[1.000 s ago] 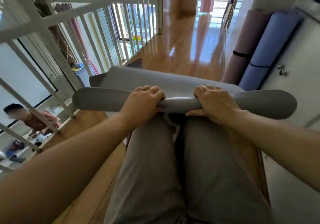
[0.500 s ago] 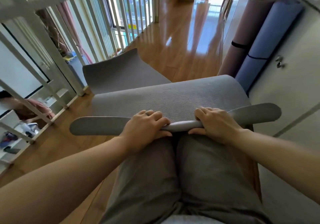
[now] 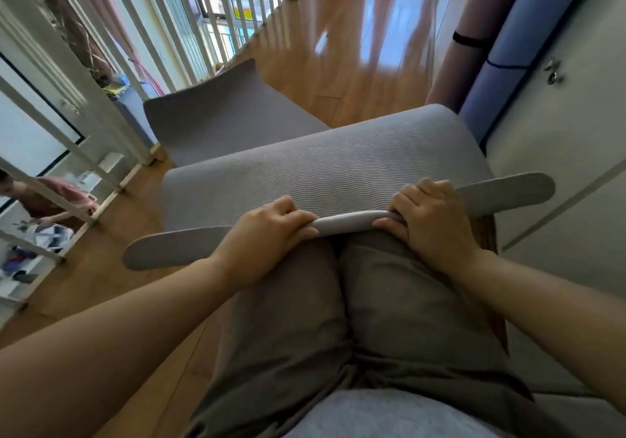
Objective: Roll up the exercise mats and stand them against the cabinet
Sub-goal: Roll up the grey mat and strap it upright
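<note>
A grey exercise mat [image 3: 321, 166] lies on the wooden floor ahead of my knees, humped in the middle, its far end curling up near the railing. Its near edge is folded into a thin roll [image 3: 349, 226] across my thighs. My left hand [image 3: 267, 234] grips the roll left of centre; my right hand [image 3: 430, 221] grips it right of centre. Two rolled mats stand against the white cabinet [image 3: 582, 105] at the right: a mauve one [image 3: 454, 68] and a blue one [image 3: 508, 48], each with a dark strap.
A white railing [image 3: 111, 75] runs along the left over a drop; a person [image 3: 44, 200] is on the lower level. The glossy wooden floor [image 3: 355, 48] stretches ahead toward bright windows. The cabinet stands close on the right.
The mat's near edge has dropped lower toward my knees and more of its ribbed surface now shows ahead. Both hands keep their grip on the rolled edge. My view has tilted downward.
</note>
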A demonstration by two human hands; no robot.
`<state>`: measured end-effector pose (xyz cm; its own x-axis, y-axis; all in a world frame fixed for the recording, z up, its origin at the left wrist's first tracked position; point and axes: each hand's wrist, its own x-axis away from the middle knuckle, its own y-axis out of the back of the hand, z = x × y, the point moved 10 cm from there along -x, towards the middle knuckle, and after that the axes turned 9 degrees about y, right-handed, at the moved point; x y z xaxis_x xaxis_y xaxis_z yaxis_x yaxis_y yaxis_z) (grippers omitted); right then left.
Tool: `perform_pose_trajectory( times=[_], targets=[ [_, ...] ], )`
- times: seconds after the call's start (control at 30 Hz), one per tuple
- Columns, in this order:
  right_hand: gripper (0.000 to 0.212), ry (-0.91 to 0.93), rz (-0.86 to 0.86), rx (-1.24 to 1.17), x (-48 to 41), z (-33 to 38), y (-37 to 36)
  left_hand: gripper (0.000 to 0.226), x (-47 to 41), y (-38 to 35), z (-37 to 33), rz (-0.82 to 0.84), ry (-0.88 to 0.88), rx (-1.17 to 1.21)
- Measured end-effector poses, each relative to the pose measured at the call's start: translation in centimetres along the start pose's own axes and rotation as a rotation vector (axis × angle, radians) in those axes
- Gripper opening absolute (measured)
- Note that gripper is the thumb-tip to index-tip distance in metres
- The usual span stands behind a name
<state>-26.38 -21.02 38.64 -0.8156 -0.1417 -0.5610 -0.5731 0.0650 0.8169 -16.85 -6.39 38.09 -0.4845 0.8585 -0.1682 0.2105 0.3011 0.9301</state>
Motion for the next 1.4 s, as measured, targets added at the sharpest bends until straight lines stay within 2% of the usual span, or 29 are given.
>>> perform_pose_trajectory(
  times=[0.07,0.13,0.2,0.33,0.43,0.53,0.67,0.77,0.87,0.97,1.03,1.07,1.13,1.2,1.3,1.4],
  targets=[
    [0.052,-0.028,0.02,0.064,-0.3,-0.3,0.1,0.055,-0.6,0.3,0.4,0.031,0.045,0.085],
    [0.053,-0.1,0.047,0.021,-0.4,-0.9,-0.1,0.054,-0.9,0.6,0.7,0.038,0.084,0.151],
    [0.055,-0.178,0.109,-0.118,-0.6,-1.6,-0.8,0.045,-0.9,0.8,1.0,0.027,0.111,0.197],
    [0.049,-0.363,0.416,-0.466,-0.4,-3.3,-4.2,0.021,-0.6,0.2,2.5,0.07,0.223,0.243],
    [0.057,-0.473,0.458,-0.55,0.1,-4.6,-6.0,0.013,-1.3,-0.3,3.6,0.113,0.241,0.232],
    [0.061,-0.583,0.577,-0.583,0.4,-5.9,-8.3,0.023,-2.6,-0.6,4.0,0.112,0.147,0.217],
    [0.062,-0.641,0.676,-0.578,0.7,-7.3,-10.5,0.037,-3.7,-0.3,4.2,-0.057,-0.049,0.099],
    [0.055,-0.641,0.594,-0.602,0.6,-8.1,-11.2,0.03,-4.5,0.3,4.9,-0.185,-0.085,0.161],
    [0.058,-0.612,0.54,-0.617,-0.2,-8.4,-11.3,0.013,-4.2,1.2,3.6,-0.295,-0.25,0.149],
    [0.069,-0.556,0.59,-0.561,-0.8,-8.6,-11.8,0.024,-3.0,1.1,1.7,-0.29,-0.387,-0.011],
    [0.073,-0.49,0.558,-0.476,-1.6,-8.6,-11.1,0.039,-2.8,0.6,1.5,-0.234,-0.357,-0.137],
    [0.07,-0.439,0.482,-0.436,-2.3,-8.3,-10.3,0.042,-2.8,0.4,1.6,-0.204,-0.328,-0.176],
    [0.055,-0.301,0.269,-0.384,-3.3,-7.0,-8.1,0.039,-2.9,0.3,1.6,-0.171,-0.282,-0.211],
    [0.046,-0.213,0.13,-0.383,-3.2,-5.6,-6.5,0.034,-3.0,0.6,1.5,-0.155,-0.255,-0.208],
    [0.045,-0.185,0.053,-0.394,-2.7,-4.7,-4.8,0.033,-2.6,0.9,1.5,-0.16,-0.218,-0.214],
    [0.043,-0.113,0.108,-0.343,-1.8,-3.5,-3.5,0.036,-1.7,1.5,1.8,-0.198,-0.152,-0.213]
  ],
)
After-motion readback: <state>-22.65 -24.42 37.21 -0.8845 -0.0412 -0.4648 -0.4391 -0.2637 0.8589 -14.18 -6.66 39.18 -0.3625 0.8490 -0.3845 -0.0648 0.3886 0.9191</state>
